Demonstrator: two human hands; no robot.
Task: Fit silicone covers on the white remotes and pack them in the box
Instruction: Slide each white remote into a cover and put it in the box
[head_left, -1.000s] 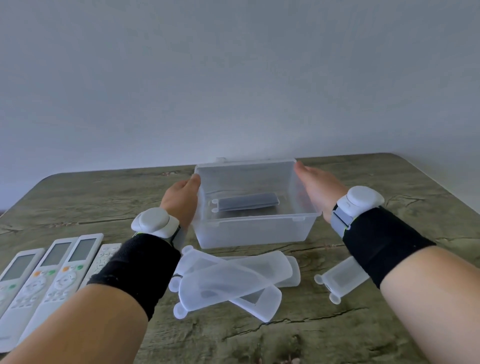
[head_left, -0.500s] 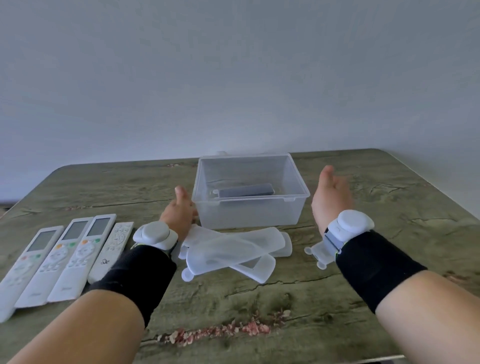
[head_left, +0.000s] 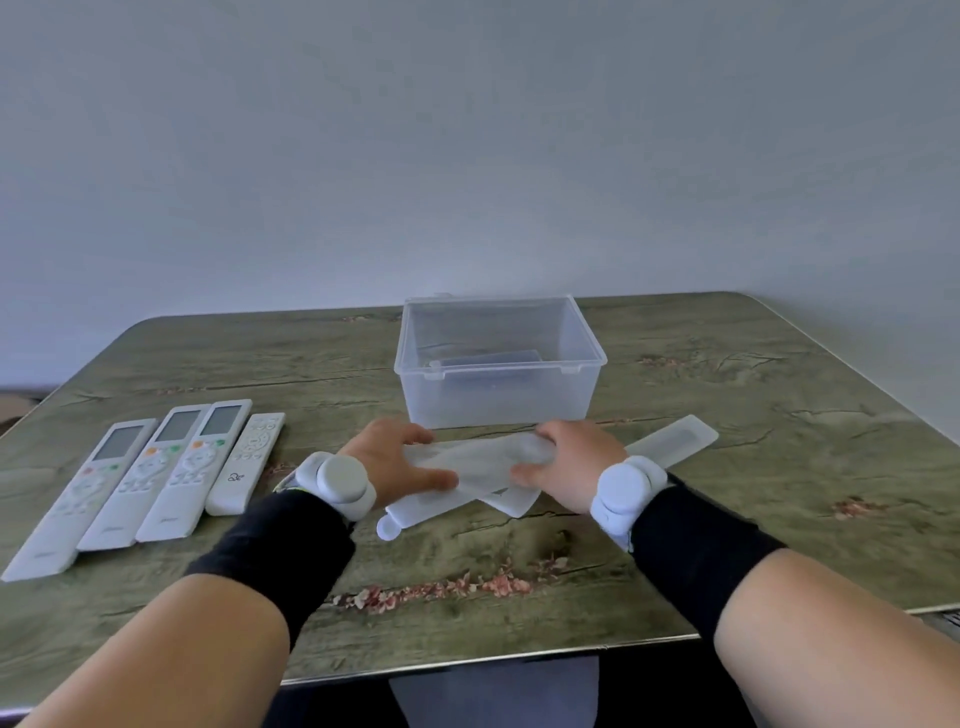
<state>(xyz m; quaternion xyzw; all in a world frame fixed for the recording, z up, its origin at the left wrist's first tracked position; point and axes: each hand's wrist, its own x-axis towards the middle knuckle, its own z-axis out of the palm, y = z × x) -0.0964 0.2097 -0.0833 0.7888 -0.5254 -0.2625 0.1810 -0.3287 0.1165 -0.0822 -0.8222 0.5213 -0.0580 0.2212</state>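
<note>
- Translucent silicone covers (head_left: 447, 506) lay in a crossed heap at the middle of the bench (head_left: 753, 467), towards your edge.
- Your left hand (head_left: 395, 462) gripped the 9 o'clock end of the top cover (head_left: 478, 457), with the fingers curled over its far edge and the thumb on its near side.
- Your right hand (head_left: 569, 462) held the 3 o'clock end of that same cover, fingers curled round it and the thumb at the near edge.
- That top cover stretched between your two hands across the heap; whether it was lifted off the covers beneath could not be told.
- At 12 o'clock from the heap, just beyond your fingers, the clear box (head_left: 498, 400) stood with its top open.
- Inside it a dark flat item (head_left: 488, 360) lay on the bottom, too blurred through the wall to name.
- At 2 o'clock from your right hand a lone cover (head_left: 675, 441) lay flat on the bench, near the box's right corner.
- At 9 o'clock from your left hand, four white remotes (head_left: 171, 467) lay face up side by side. Three had screens, and the smaller remote (head_left: 249, 460) lay nearest to you.
- White round wrist units (head_left: 343, 483) sat on both wrists above black sleeves (head_left: 280, 540).
</note>
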